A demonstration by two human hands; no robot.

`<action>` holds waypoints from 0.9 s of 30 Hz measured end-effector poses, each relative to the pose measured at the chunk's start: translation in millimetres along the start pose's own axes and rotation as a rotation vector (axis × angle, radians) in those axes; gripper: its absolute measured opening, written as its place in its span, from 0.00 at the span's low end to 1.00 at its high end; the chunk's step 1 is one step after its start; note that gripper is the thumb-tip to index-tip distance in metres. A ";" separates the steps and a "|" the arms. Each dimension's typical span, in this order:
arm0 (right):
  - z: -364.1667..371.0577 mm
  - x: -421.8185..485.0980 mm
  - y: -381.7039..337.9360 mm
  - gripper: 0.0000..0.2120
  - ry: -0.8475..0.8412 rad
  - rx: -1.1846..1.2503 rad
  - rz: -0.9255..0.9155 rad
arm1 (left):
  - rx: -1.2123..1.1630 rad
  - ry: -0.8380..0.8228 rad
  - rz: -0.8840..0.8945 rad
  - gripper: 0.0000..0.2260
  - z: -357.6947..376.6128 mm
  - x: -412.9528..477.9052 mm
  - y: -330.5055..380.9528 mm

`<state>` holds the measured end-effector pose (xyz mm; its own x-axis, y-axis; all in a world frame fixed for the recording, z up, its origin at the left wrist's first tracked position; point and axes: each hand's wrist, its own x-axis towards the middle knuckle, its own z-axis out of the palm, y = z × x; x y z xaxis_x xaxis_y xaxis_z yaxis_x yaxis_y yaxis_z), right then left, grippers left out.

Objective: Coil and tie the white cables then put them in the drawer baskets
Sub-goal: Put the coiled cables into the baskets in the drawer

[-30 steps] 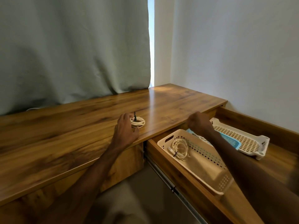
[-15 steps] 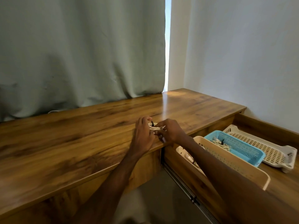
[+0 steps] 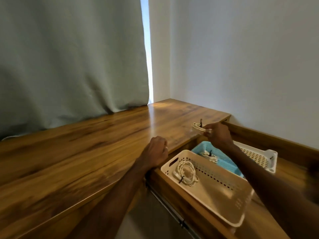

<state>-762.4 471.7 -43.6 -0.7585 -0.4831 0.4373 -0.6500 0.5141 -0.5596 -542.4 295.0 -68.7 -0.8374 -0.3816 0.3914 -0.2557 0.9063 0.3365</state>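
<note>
The right hand (image 3: 219, 135) grip pinches the tied coil (image 3: 198, 126) by its edge, likely bound for the far basket (image 3: 259, 156); the left hand (image 3: 155, 152) rests curled on the tabletop (image 3: 86, 152), holding nothing.

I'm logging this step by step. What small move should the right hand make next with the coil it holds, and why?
Probably carry the tied coil, pinched in the right hand, rightward and down into the white basket. The beige basket and the blue basket already hold a first coil and a second coil; the white one shows none.
</note>
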 end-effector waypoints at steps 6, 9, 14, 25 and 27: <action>-14.9 22.4 79.7 0.09 -0.008 0.017 0.265 | 0.171 -0.083 0.081 0.11 24.6 38.5 32.6; -12.0 31.6 100.5 0.10 -0.020 0.054 0.378 | 0.252 -0.097 0.097 0.12 29.0 46.7 34.3; 9.6 44.6 116.9 0.12 -0.176 0.026 0.554 | 0.241 -0.036 0.112 0.13 35.2 47.3 23.3; 15.9 33.8 130.3 0.07 -0.156 0.041 0.589 | 0.241 -0.024 0.088 0.16 39.6 44.4 25.2; 8.0 30.0 124.2 0.06 -0.133 0.044 0.554 | 0.239 -0.055 0.078 0.16 38.0 44.6 26.4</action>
<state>-865.6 515.4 -105.7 -0.9715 -0.2361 -0.0202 -0.1523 0.6874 -0.7101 -604.9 308.8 -75.0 -0.8824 -0.3046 0.3587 -0.2911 0.9522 0.0925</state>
